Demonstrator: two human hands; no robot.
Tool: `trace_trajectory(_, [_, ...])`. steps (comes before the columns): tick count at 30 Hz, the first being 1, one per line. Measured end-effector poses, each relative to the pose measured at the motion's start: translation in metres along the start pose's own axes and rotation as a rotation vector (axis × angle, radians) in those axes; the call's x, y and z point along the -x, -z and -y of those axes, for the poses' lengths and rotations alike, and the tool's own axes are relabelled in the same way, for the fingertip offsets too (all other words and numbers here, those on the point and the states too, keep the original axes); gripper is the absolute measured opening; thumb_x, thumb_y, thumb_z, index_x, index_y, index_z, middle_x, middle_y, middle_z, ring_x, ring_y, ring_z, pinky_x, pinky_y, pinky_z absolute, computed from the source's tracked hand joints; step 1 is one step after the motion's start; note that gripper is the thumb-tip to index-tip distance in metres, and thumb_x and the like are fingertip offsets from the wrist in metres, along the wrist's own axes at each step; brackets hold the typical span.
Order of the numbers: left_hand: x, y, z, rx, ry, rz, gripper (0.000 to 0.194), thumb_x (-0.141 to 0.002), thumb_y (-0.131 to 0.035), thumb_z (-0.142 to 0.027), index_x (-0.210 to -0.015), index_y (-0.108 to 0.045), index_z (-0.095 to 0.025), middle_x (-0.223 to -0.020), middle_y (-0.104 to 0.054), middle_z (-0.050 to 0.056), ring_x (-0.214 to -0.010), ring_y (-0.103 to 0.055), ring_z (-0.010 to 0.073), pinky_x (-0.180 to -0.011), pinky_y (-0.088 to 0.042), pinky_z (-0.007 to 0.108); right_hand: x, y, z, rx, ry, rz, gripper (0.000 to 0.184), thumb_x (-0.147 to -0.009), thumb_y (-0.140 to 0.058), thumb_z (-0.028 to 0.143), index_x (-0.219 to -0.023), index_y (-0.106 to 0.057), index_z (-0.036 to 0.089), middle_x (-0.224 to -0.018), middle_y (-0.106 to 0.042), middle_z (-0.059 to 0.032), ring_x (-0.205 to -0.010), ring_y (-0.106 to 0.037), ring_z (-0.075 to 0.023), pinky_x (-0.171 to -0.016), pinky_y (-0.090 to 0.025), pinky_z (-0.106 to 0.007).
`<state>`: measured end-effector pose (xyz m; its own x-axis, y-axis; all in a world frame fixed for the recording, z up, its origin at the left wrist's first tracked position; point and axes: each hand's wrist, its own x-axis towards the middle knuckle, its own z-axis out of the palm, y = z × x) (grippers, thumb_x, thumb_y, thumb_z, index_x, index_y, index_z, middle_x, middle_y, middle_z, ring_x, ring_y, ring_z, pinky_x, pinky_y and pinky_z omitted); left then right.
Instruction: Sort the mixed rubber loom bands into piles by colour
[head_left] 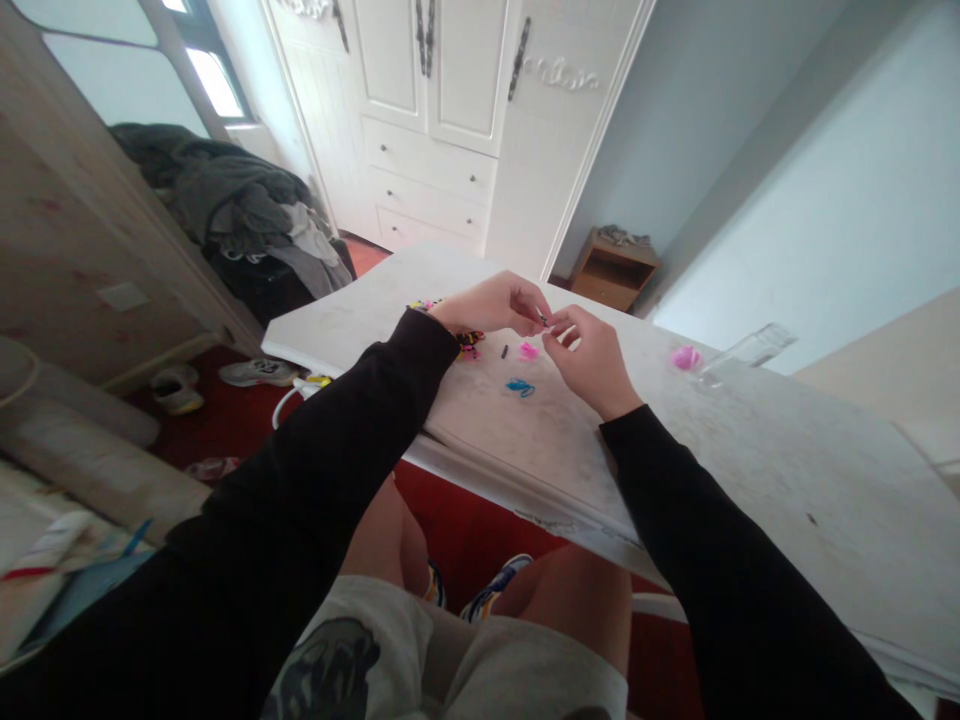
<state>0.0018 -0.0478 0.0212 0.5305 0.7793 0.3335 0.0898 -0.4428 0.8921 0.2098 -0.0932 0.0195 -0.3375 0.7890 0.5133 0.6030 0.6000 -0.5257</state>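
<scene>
Over the white table (450,270), my left hand (506,303) and my right hand (589,355) meet with their fingertips almost touching. Both are closed in a pinch around a small dark piece (544,320), too small to name. Below the hands lie a pink bundle (529,351), a short dark stick-like piece (505,352) and a blue bundle of thin loops (519,387). Partly hidden behind my left wrist is a pile of small black, yellow and pink pieces (470,345).
Toward the right of the table sit a pink object (685,358) and a clear plastic container (750,352). A white plug with a cable (306,388) hangs at the left edge. Beyond stand a white wardrobe (431,170) and a wooden nightstand (611,270).
</scene>
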Motion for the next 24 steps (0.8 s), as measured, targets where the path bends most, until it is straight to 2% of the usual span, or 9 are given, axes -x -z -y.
trace_trajectory(8, [-0.001,-0.002,0.009,-0.314,0.047,0.017,0.019,-0.068,-0.080,-0.008,-0.087,-0.083,-0.012,-0.070,-0.077,0.004,-0.064,-0.068,0.0126,-0.062,-0.047,0.023,0.002,-0.001,0.000,0.038,0.000,0.009,0.006,-0.084,-0.061,0.024,-0.084,-0.066,0.021,-0.090,-0.074,-0.0065,-0.073,-0.063,-0.0187,-0.075,-0.049,-0.036])
trace_trajectory(12, [-0.001,-0.002,0.006,-0.412,0.006,-0.012,0.015,-0.071,-0.074,-0.009,-0.083,-0.083,-0.012,-0.069,-0.074,0.003,-0.064,-0.064,0.0116,-0.064,-0.047,0.024,0.002,0.000,0.001,0.058,-0.010,0.022,0.006,-0.084,-0.061,0.022,-0.081,-0.065,0.021,-0.087,-0.073,-0.0060,-0.072,-0.062,-0.0188,-0.076,-0.048,-0.036])
trace_trajectory(15, [0.001,0.000,0.002,-0.548,0.039,-0.026,0.018,-0.069,-0.070,-0.008,-0.081,-0.082,-0.013,-0.066,-0.071,0.001,-0.062,-0.062,0.0122,-0.063,-0.045,0.025,0.001,0.001,0.001,0.075,-0.018,0.040,0.008,-0.082,-0.061,0.019,-0.075,-0.065,0.020,-0.081,-0.072,-0.0049,-0.071,-0.062,-0.0188,-0.076,-0.047,-0.036])
trace_trajectory(19, [0.005,0.001,-0.002,-0.755,0.118,0.031,0.017,-0.070,-0.071,-0.014,-0.082,-0.083,-0.014,-0.069,-0.072,0.002,-0.063,-0.061,0.0132,-0.062,-0.043,0.026,0.001,0.002,0.001,0.033,0.088,0.242,0.012,-0.076,-0.062,0.010,-0.078,-0.071,0.017,-0.082,-0.072,-0.0052,-0.071,-0.061,-0.0174,-0.072,-0.046,-0.033])
trace_trajectory(21, [0.005,0.001,-0.003,-0.807,0.141,0.054,0.018,-0.070,-0.073,-0.019,-0.085,-0.083,-0.015,-0.072,-0.073,0.002,-0.064,-0.062,0.0137,-0.063,-0.043,0.026,0.001,0.002,0.002,-0.020,0.183,0.368,0.022,-0.073,-0.062,0.006,-0.087,-0.075,0.016,-0.088,-0.072,-0.0061,-0.077,-0.063,-0.0179,-0.074,-0.048,-0.032])
trace_trajectory(24, [0.006,0.000,-0.003,-0.830,0.167,0.080,0.021,-0.070,-0.075,-0.024,-0.088,-0.083,-0.014,-0.074,-0.074,0.003,-0.065,-0.063,0.0143,-0.063,-0.044,0.026,0.003,0.002,0.003,-0.064,0.264,0.477,0.032,-0.072,-0.062,0.003,-0.099,-0.076,0.015,-0.102,-0.073,-0.0091,-0.088,-0.065,-0.0193,-0.081,-0.051,-0.032])
